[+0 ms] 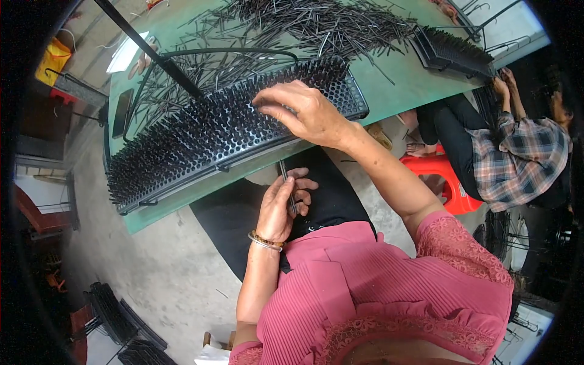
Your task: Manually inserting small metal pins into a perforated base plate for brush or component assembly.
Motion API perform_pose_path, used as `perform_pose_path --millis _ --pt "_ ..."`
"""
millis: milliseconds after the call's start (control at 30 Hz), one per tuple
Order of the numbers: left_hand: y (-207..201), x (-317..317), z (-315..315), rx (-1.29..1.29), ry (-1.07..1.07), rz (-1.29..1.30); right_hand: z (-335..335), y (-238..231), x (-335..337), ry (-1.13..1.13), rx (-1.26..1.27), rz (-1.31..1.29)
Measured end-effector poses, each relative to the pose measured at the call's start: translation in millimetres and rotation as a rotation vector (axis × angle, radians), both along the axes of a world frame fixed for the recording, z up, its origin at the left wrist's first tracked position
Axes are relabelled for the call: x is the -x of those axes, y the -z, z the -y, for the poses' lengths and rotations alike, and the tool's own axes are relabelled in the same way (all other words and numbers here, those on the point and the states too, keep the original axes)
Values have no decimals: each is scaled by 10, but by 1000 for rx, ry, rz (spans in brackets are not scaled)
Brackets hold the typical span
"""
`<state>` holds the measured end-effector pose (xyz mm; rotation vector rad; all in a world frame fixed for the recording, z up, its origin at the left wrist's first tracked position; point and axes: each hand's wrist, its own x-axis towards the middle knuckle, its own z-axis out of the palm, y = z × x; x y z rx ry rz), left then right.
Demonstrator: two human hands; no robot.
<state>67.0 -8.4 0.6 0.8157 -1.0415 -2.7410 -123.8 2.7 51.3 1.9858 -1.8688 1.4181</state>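
A long perforated black rack (351, 97) lies slantwise along the near edge of the table, packed with short dark rods (194, 131) standing upright in its holes. Its right end shows bare holes. My right hand (304, 112) hovers over the rack's right part, thumb and fingers drawn together; whatever is between the fingertips cannot be made out. Below the table edge, over my lap, my left hand (283, 201) keeps a few thin dark sticks (282, 167) between thumb and palm, the other fingers loosely curled.
A big heap of loose dark sticks (328, 27) spreads over the green table (420, 91). A black bar (143, 45) rises from the rack. To the right, a co-worker in a plaid shirt (517, 158) sits on a red stool (447, 176) beside a second filled rack (453, 55).
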Motion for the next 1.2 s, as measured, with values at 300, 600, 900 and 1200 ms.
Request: perform_pose_path --millis 300,600,900,1200 --pt "-2 2 -8 2 2 7 -37 6 -4 12 19 36" --pt "5 53 -4 -8 21 19 -43 86 -37 20 -37 7" --pt "-15 148 93 5 50 22 -45 127 -72 45 -33 32" --pt "-186 241 140 185 86 -46 -388 -112 -54 -13 -400 516"
